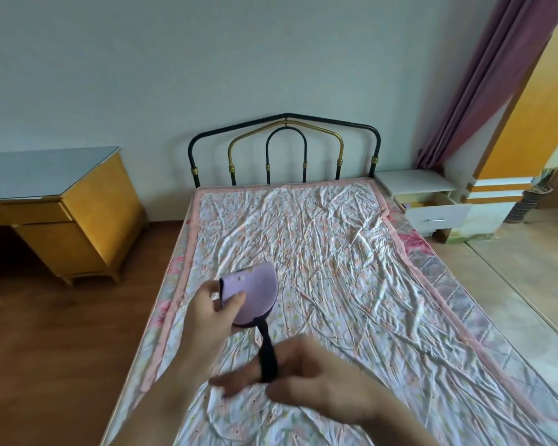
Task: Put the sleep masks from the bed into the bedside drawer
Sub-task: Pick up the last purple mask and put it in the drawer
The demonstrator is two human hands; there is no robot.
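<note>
Crumpled floral bedsheet [319,252] fills your view. Nearest, your right hand [306,378] has the black elastic strap [268,358] looped over its fingers, likely to keep it from dangling. Your left hand [213,310] pinches the folded lilac sleep mask [252,291] just above the sheet. Far right, beside the headboard [284,149], the bedside drawer [432,210] stands pulled out, ready to receive it.

Metal-framed bed [303,239], crumpled floral sheet [335,268] spread over mattress
</note>
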